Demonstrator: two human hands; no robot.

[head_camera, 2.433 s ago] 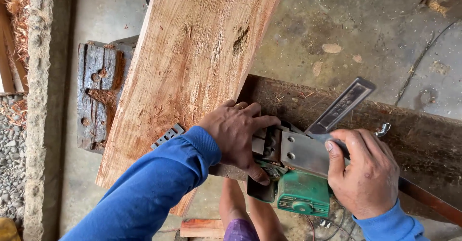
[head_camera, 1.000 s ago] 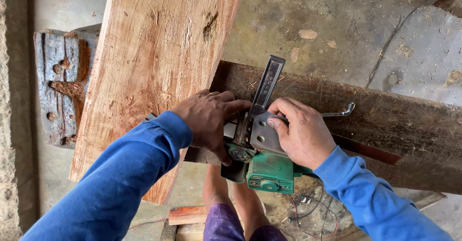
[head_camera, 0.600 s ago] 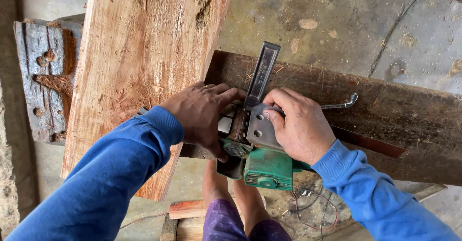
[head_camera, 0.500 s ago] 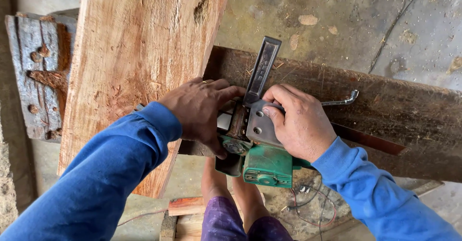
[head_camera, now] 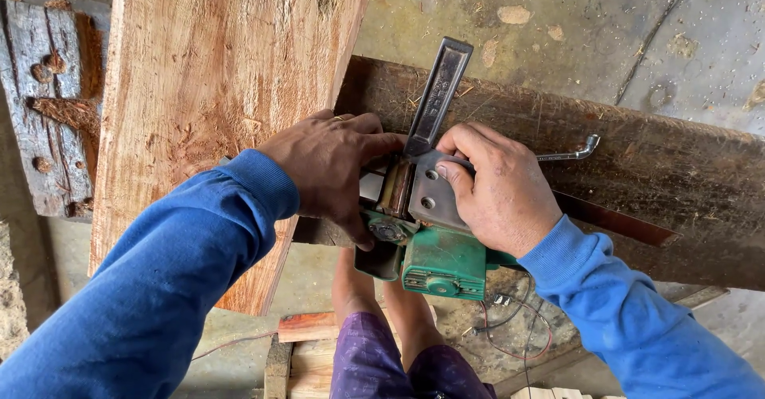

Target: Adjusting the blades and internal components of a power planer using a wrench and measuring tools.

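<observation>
Green power planer [head_camera: 443, 264] upturned on dark beam [head_camera: 653, 184], left hand [head_camera: 331, 168] fingers curled on its drum side, right hand [head_camera: 498, 188] clamped over grey base plate [head_camera: 434, 200], pale plank [head_camera: 215, 88] at 10 o'clock.

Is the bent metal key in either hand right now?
No. The bent metal key lies on the dark beam, past the right hand; both hands are on the green tool.

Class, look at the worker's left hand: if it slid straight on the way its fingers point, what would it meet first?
The left hand points right, toward the flat metal bar standing up from the green power tool. It would probably meet that bar first, then the right hand, though depth is unclear.
</observation>
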